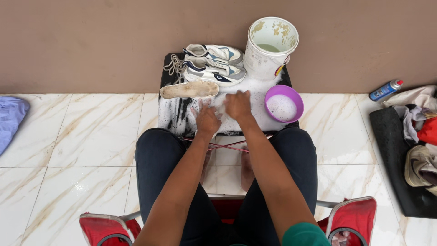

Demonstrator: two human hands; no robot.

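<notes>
Red chair [350, 214] is sitting closest to me, dark trousers above it. I'm watching both hands working on the soapy black mat [170, 114]: left hand [207, 120] and right hand [238, 105] are pressing on something pale in the foam between them, probably an insole mid-scrub. Grip's hidden, can't tell. The other insole [189, 89] and the sneakers [211, 64] are waiting just beyond; I'd guess rinsing needs the purple bowl [284, 105].

A foam-covered black mat [169, 119] is laid on the marble-patterned tile floor [82, 136] against the wall. On the mat are set a pair of white sneakers [213, 64], a loose insole [189, 89], a stained white bucket [269, 48] and a purple bowl [284, 103] of suds. A blue spray can [385, 90] is seen on the floor to the right.
</notes>
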